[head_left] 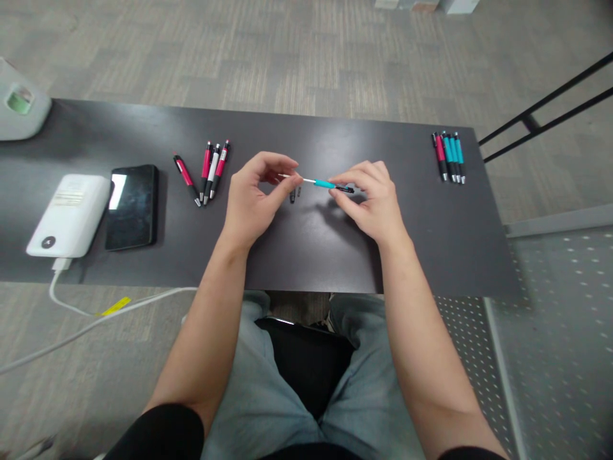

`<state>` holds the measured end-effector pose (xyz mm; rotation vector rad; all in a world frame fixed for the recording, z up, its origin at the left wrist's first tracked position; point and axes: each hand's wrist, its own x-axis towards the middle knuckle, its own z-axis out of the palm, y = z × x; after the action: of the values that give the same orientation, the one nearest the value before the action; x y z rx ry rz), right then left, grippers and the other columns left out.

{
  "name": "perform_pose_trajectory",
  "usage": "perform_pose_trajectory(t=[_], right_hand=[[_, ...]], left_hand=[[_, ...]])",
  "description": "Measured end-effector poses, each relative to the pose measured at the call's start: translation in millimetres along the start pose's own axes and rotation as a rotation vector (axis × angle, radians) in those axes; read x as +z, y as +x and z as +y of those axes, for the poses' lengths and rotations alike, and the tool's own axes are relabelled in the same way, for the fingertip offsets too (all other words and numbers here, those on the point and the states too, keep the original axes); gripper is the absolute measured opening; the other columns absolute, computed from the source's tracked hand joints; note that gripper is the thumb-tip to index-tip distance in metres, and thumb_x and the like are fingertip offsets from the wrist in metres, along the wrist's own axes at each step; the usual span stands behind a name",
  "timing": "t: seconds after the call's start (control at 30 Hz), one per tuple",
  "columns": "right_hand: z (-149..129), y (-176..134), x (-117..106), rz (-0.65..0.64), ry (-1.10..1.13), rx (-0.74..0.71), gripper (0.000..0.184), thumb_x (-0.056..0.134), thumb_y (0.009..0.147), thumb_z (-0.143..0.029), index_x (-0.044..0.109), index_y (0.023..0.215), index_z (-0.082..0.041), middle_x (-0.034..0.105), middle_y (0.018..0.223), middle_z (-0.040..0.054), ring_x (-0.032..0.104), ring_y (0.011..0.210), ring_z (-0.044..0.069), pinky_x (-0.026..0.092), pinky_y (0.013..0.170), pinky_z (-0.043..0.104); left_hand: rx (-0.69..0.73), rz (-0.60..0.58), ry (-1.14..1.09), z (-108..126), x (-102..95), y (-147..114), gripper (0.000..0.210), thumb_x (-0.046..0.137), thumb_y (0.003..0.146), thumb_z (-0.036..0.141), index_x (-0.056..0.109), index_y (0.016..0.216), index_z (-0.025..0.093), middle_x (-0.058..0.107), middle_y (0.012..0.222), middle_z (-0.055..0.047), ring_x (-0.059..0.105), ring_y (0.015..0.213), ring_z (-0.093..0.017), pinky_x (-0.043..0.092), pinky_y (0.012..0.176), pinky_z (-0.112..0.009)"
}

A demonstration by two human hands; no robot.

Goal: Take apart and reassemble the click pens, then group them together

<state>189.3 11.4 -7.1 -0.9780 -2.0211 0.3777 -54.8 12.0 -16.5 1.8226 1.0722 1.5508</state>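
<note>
Over the middle of the dark table, my right hand (pixel 366 195) pinches a teal pen barrel (pixel 324 183) with a black clip end. A thin white refill (pixel 309 181) sticks out of the barrel's left end. My left hand (pixel 263 191) has its thumb and fingertips closed on that refill. Just below the left fingertips, a small black pen grip (pixel 292 196) lies on the table, with a tiny spring-like piece (pixel 299 191) beside it. Part of the refill is hidden by my left fingers.
Left of my hands lie several red and white pens (pixel 208 172), a black phone (pixel 131 207) and a white power bank (pixel 69 216) with a cable. Several teal and red pens (pixel 450 158) are lined up at the table's right end. A pale container (pixel 23 105) stands at far left.
</note>
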Motion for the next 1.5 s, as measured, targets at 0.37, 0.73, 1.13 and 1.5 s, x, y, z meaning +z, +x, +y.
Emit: perform_pose_trajectory(t=[0.37,0.73,1.13,1.5], right_hand=[[-9,1,14,-0.058,0.105,-0.024,0.009,0.069,0.097,-0.037,0.070,0.106,-0.038,0.073,0.091,0.0007,0.063,0.082,0.027,0.048,0.082,0.050],[-6,3,6,-0.033,0.115,-0.006,0.016,0.076,0.091,-0.042,0.074,0.106,-0.038,0.076,0.095,0.0015,0.063,0.083,0.028,0.045,0.080,0.050],[-13,1,19,-0.017,0.216,0.019,0.009,0.070,0.096,-0.036,0.070,0.104,-0.039,0.067,0.086,0.0009,0.059,0.073,0.025,0.048,0.073,0.045],[-15,1,19,-0.018,0.219,0.062,0.007,0.069,0.096,-0.039,0.070,0.103,-0.038,0.067,0.088,0.0013,0.055,0.070,0.024,0.048,0.069,0.044]], left_hand=[[-0.086,0.221,-0.249,7,28.9,1,0.025,0.085,0.087,0.051,0.069,0.087,0.031,0.075,0.089,0.000,0.071,0.079,-0.022,0.058,0.071,-0.042],[-0.103,0.199,-0.274,6,29.5,2,0.026,0.084,0.087,0.049,0.064,0.085,0.033,0.076,0.085,0.003,0.072,0.078,-0.024,0.056,0.070,-0.046],[-0.104,0.193,-0.289,8,26.2,4,0.027,0.085,0.087,0.050,0.065,0.085,0.033,0.075,0.088,0.002,0.074,0.081,-0.024,0.058,0.073,-0.045],[-0.081,0.204,-0.277,5,30.7,3,0.028,0.082,0.087,0.056,0.066,0.090,0.033,0.076,0.096,0.000,0.075,0.085,-0.026,0.061,0.077,-0.047]])
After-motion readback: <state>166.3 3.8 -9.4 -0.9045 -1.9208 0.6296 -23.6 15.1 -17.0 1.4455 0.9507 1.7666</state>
